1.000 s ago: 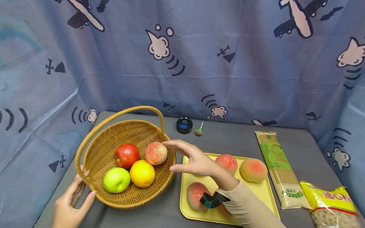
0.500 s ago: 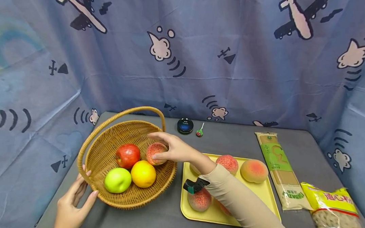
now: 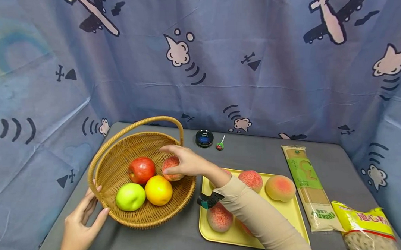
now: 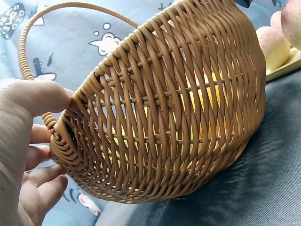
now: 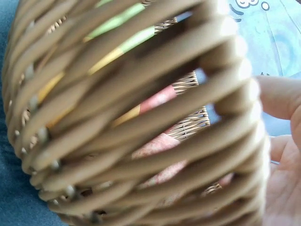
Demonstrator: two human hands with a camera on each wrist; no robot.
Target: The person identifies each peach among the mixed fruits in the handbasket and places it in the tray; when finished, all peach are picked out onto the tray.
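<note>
A wicker basket [image 3: 147, 220] with a tall handle leans toward me. Inside it lie a red apple [image 3: 141, 170], a green apple [image 3: 130, 197], an orange [image 3: 158, 190] and a peach [image 3: 170, 166]. My left hand [image 3: 78, 221] grips the basket's left rim near the handle's foot; in the left wrist view its thumb [image 4: 42, 96] lies on the edge. Over the basket's right rim reaches my right hand [image 3: 185, 162], thumb in front of the peach and fingers over its far side, holding it. Basket weave hides most of that grip in the right wrist view.
Right of the basket, a yellow tray [image 3: 285, 218] bears several peaches [image 3: 280, 188], partly under my right forearm. Farther right lie a noodle packet [image 3: 310, 187] and a yellow bag [image 3: 367, 222]. A tuna tin [image 3: 204, 138] and a lollipop [image 3: 220, 143] are behind.
My right hand has moved left from beside the peach to around it. The peach has turned, showing more red. My left hand stays on the basket.
</note>
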